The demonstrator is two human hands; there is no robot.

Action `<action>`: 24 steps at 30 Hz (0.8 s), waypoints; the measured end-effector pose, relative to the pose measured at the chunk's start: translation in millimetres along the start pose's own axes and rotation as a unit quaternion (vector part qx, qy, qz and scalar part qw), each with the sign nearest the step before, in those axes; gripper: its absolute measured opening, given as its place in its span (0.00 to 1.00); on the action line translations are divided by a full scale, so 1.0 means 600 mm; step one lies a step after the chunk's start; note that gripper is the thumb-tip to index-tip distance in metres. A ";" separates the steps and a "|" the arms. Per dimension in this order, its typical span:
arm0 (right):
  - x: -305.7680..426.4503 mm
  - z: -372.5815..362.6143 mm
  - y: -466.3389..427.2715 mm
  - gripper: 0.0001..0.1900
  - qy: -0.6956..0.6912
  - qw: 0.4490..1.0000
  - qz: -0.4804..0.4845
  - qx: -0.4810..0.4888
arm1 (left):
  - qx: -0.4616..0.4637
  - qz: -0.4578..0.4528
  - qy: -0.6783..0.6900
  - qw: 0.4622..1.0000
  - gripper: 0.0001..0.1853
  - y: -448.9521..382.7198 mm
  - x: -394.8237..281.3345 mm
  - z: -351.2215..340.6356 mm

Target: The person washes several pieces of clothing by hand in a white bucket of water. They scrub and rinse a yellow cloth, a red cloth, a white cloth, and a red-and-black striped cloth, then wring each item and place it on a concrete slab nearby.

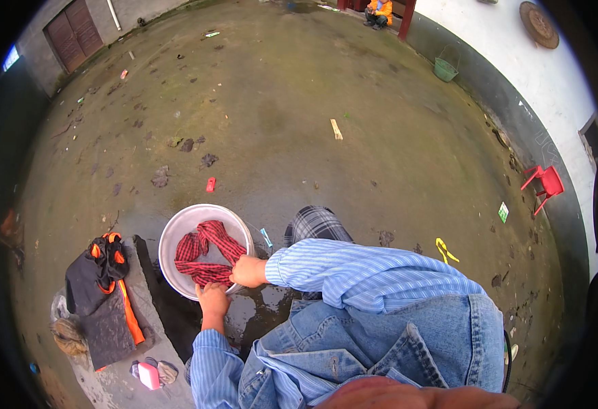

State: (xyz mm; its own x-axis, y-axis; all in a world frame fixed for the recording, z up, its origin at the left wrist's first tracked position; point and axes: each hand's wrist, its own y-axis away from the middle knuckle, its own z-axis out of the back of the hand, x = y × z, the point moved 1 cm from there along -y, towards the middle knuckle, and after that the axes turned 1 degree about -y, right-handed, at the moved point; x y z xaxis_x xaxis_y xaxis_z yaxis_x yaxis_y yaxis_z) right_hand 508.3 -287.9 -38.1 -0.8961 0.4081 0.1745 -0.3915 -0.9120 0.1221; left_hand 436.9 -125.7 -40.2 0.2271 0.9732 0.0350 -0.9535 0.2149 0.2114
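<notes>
A round white basin [166, 245] stands on the wet ground before me, with a red and black checked cloth [217, 237] looped inside it. My right hand [248, 271] grips the cloth at the basin's right side. At the near rim, my left hand [213, 301] has its fingers on the cloth's lower edge; whether they close on it I cannot tell. Left of the basin, a black garment with orange trim [97, 301] lies over a stone slab [150, 327]. Nearer me on the slab, a pink bar [148, 376], perhaps soap, rests on small dark cloths [167, 372].
A red plastic piece [210, 184] lies beyond the basin, and a small blue item [266, 237] just right of it. A red chair [549, 183] and a green bucket [445, 70] stand along the right wall. A person in orange [379, 12] squats far off by a doorway.
</notes>
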 end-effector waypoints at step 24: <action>0.013 0.023 0.005 0.09 -0.033 0.999 0.004 0.017 | 0.075 0.023 0.024 0.997 0.12 -0.004 0.004 0.002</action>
State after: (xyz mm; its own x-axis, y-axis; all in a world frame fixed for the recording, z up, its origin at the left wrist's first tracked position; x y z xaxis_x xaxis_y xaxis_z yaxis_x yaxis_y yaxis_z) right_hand 502.8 -286.7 -22.8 -0.8828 0.4045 0.2390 -0.3770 -0.9134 0.1534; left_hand 440.0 -124.2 -39.6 0.1709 0.9853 0.0026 -0.9218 0.1589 0.3536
